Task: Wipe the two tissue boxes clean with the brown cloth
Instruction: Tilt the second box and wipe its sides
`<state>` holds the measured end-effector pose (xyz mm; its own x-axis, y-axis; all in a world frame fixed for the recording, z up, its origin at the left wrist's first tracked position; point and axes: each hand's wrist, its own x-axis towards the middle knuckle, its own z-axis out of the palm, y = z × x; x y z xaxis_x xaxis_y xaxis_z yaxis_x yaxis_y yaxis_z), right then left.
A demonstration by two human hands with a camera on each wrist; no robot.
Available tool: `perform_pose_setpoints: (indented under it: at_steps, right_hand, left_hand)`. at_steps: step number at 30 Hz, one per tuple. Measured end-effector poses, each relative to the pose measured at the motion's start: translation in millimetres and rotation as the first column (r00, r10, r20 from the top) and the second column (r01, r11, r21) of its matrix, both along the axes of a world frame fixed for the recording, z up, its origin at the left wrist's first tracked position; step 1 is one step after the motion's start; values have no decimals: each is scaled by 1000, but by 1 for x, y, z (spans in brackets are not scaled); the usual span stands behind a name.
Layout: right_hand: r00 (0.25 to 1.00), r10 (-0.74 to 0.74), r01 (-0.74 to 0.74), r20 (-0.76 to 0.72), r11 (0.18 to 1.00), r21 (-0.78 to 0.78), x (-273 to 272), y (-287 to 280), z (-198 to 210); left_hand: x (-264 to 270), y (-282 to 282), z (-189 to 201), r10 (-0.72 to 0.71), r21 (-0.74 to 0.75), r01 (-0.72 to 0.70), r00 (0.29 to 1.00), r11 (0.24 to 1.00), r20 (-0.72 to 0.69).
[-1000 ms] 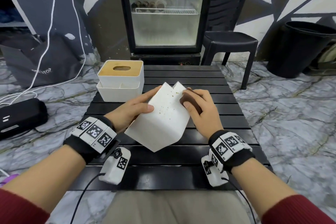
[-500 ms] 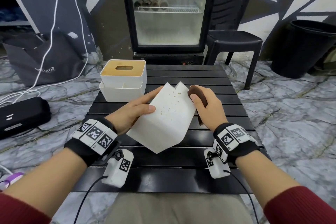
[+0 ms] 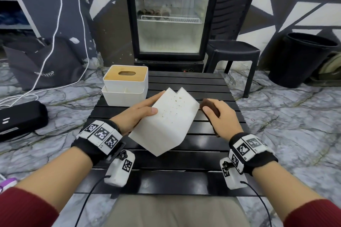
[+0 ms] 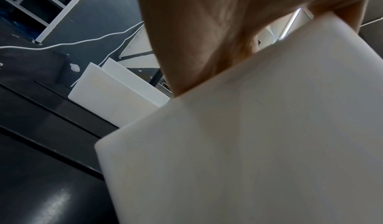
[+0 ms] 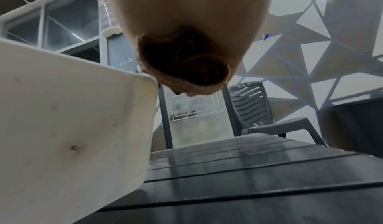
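A white tissue box (image 3: 166,123) speckled with small brown spots is tilted up on the black slatted table (image 3: 203,155). My left hand (image 3: 140,114) holds its left side, thumb on the spotted face; the box (image 4: 248,145) fills the left wrist view. My right hand (image 3: 219,118) grips the bunched brown cloth (image 3: 210,109) just right of the box, a small gap between them. The right wrist view has the cloth (image 5: 186,66) balled in my palm beside the box's corner (image 5: 72,129). A second white tissue box (image 3: 125,86) with a wooden lid stands at the table's far left.
A glass-door fridge (image 3: 171,14) stands behind the table, a black plastic chair (image 3: 232,49) to its right. A black bin (image 3: 299,59) sits at far right. A dark bag (image 3: 42,64), white cables and a black case (image 3: 20,118) lie on the marble floor at left.
My right hand with the cloth has drawn off the box's upper right edge and moved right, opening a gap. The left hand keeps the box tilted as before.
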<state>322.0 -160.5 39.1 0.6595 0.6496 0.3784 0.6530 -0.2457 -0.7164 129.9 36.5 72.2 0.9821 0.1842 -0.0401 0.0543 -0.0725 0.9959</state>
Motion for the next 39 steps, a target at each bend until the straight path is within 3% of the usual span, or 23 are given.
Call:
perform_pose_setpoints:
  at_steps: [5, 9, 17, 25, 39]
  right_hand:
    - [979, 110, -128, 171, 987, 98, -35, 3, 22]
    - [931, 246, -259, 271, 966, 13, -72, 10, 32]
    - [860, 164, -230, 483, 970, 79, -104, 20, 17]
    - [956, 140, -188, 258, 966, 174, -83, 29, 8]
    - [990, 40, -60, 133, 987, 152, -25, 50, 8]
  left_hand:
    - [0, -2, 1, -4, 35, 4, 1000, 999, -3]
    - [1, -4, 0, 9, 44, -8, 1000, 999, -5]
    - [0, -6, 2, -4, 81, 4, 1000, 997, 3]
    - [3, -4, -1, -16, 66, 17, 1000, 998, -9]
    - [7, 0, -3, -46, 6, 46, 999, 999, -3]
